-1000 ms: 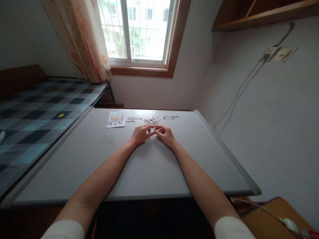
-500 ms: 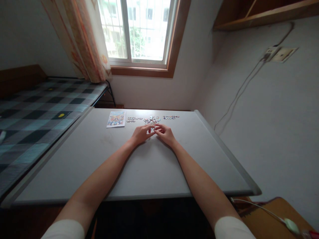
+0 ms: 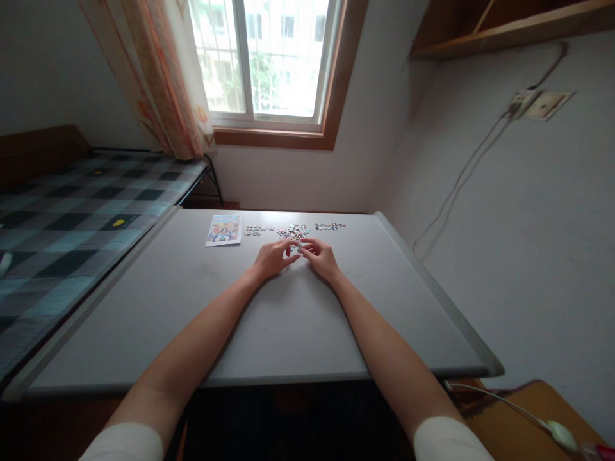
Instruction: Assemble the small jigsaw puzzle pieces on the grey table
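Note:
My left hand (image 3: 275, 258) and my right hand (image 3: 319, 257) meet fingertip to fingertip just in front of a heap of jigsaw pieces (image 3: 292, 233). Between them is a small pale jigsaw piece (image 3: 300, 247), pinched by the fingers of both hands and partly covered by them. Left of the heap lie short rows of jigsaw pieces (image 3: 260, 228); another group of pieces (image 3: 329, 226) is on the right. Farther left, a printed picture sheet (image 3: 224, 230) lies flat, showing a colourful scene.
Everything rests on a grey-white table (image 3: 288, 320) with a raised grey rim. A bed with a checked cover (image 3: 120, 192) stands along the left. On the right are a wall with a cable (image 3: 461, 176) and a brown seat (image 3: 533, 410) with a pale plug-like object.
The fingertips have parted slightly, the right thumb shifting a little to the right, so the pale jigsaw piece between the hands shows more. The arms and the other pieces look unmoved.

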The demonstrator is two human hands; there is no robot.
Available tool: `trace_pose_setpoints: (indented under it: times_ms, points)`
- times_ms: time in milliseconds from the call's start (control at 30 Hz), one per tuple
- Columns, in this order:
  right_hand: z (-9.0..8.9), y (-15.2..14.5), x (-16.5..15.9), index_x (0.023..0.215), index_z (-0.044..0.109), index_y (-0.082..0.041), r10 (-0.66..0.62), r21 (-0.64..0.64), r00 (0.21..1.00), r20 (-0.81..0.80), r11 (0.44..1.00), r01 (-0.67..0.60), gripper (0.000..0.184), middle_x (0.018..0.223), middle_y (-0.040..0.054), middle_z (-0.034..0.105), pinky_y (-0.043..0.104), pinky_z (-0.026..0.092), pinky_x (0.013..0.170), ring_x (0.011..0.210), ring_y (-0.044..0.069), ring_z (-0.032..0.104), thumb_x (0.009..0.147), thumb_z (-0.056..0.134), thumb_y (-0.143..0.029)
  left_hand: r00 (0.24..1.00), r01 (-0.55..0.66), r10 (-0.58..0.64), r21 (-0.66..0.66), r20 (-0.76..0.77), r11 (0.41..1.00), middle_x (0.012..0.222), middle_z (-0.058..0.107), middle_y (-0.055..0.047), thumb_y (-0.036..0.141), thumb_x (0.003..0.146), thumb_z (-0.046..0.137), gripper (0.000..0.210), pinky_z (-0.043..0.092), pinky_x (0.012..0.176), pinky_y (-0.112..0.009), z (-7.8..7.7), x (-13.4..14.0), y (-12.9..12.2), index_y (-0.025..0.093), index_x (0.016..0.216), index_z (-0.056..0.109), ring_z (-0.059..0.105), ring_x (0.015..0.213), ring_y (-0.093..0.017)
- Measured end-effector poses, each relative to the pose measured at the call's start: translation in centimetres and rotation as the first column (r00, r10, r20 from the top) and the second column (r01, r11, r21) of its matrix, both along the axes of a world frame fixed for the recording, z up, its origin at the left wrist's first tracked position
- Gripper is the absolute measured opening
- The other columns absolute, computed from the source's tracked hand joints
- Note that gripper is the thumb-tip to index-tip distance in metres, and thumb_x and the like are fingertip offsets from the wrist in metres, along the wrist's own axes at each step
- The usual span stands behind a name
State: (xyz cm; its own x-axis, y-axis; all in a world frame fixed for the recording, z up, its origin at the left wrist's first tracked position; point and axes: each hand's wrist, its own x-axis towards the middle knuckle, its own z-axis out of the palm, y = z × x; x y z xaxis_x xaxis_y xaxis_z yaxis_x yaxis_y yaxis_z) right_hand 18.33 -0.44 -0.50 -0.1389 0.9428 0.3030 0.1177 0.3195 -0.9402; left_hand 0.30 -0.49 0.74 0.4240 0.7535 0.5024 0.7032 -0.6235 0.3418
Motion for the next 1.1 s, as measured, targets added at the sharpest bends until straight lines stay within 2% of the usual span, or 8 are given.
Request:
trace_pose_setpoints:
  times_ms: [333,467,567,833,1100]
  points:
    - [0.04,0.07,0.04,0.099,0.065,-0.015,-0.055,0.02,0.998,0.02,0.998,0.055,0.032,0.073,0.0022,0.063,0.026,0.046,0.059,0.06,0.012,0.055,0.071,0.059,-0.03,1.0,0.014,-0.014,0.027,0.01,1.0,0.077,0.066,0.003,0.035,0.084,0.056,0.019,0.039,0.058,-0.02,-0.47,-0.13,0.25,0.022,0.096,0.064,0.054,0.056,-0.008]
    - [0.04,-0.01,0.04,0.1,0.064,-0.016,-0.07,0.048,0.995,0.069,0.997,0.067,0.032,0.071,-0.0001,0.06,0.023,0.043,0.055,0.057,0.01,0.051,0.071,0.052,-0.025,1.0,-0.003,0.003,0.028,0.017,1.0,0.076,0.066,0.004,0.034,0.083,0.059,0.029,0.039,0.057,-0.019,-0.2,-0.08,0.07,0.024,0.109,0.062,0.054,0.056,-0.007]
    - [0.11,-0.14,-0.01,0.101,0.064,-0.016,-0.041,0.041,0.996,0.079,0.998,0.038,0.034,0.071,-0.0002,0.059,0.022,0.041,0.053,0.056,0.009,0.049,0.07,0.053,-0.025,1.0,0.028,-0.028,0.039,0.012,0.999,0.077,0.067,0.005,0.031,0.083,0.058,0.035,0.039,0.058,-0.019,-0.19,-0.08,0.06,0.027,0.118,0.06,0.054,0.056,-0.007]
    - [0.22,-0.22,-0.01,0.105,0.063,-0.015,-0.003,0.02,0.999,0.053,1.0,0.002,0.038,0.074,0.0022,0.062,0.024,0.043,0.054,0.059,0.011,0.053,0.072,0.06,-0.034,0.999,0.045,-0.046,0.03,0.019,0.999,0.081,0.068,0.002,0.034,0.087,0.052,0.025,0.04,0.059,-0.019,-0.45,-0.14,0.21,0.024,0.106,0.066,0.055,0.058,-0.007]
    - [0.14,0.03,-0.02,0.098,0.066,-0.016,-0.079,0.016,0.996,0.028,0.997,0.079,0.032,0.074,0.0034,0.066,0.027,0.05,0.063,0.062,0.013,0.058,0.073,0.06,-0.036,0.999,-0.03,0.03,-0.004,0.022,1.0,0.08,0.068,0.002,0.043,0.087,0.051,0.026,0.04,0.059,-0.021,-0.49,-0.25,0.28,0.024,0.1,0.064,0.057,0.059,-0.009]
